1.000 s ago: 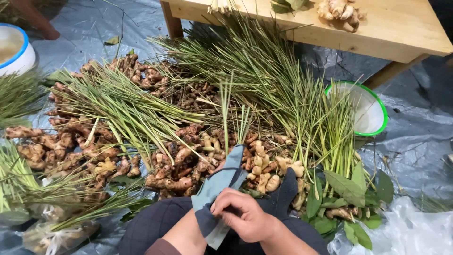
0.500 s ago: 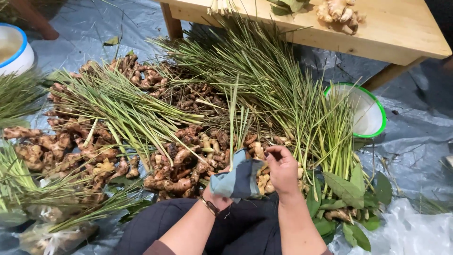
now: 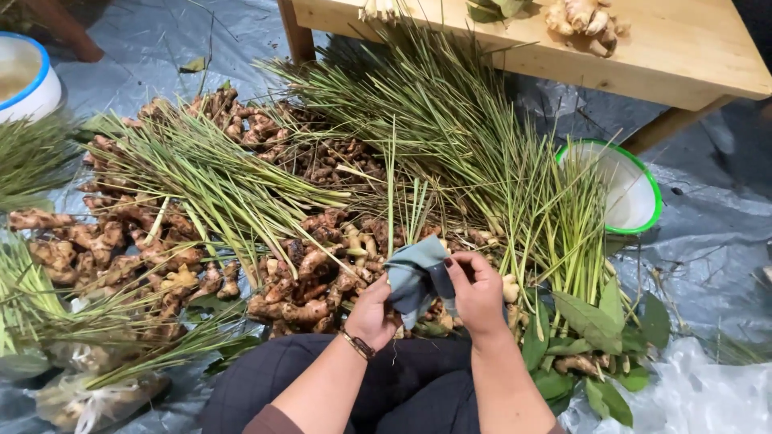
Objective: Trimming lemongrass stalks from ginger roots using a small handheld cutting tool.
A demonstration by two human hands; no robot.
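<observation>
A crumpled grey-blue cloth [image 3: 416, 277] is held low in the middle of the frame, just above the dark trousers [image 3: 386, 386] of the seated person. It is gripped from the left by the left hand [image 3: 372, 312], whose fingers are curled shut around the fabric's lower fold, a dark bracelet [image 3: 358, 345] being seen at its wrist. From the right it is pinched by the right hand [image 3: 478, 293], the thumb and fingertips being closed on a dark edge of the cloth. Directly behind the hands a heap of knobbly brown ginger roots [image 3: 241, 233] with long green stalks [image 3: 450, 145] is spread across a grey plastic sheet [image 3: 716, 241], filling the centre and left of the frame. A white bowl with a green rim [image 3: 631, 193] is seen at the right, partly covered by stalks. A pale wooden table [image 3: 659, 48] bearing a few ginger pieces is found at the upper right, and a white tub with a blue rim [image 3: 28, 76] at the upper left.
</observation>
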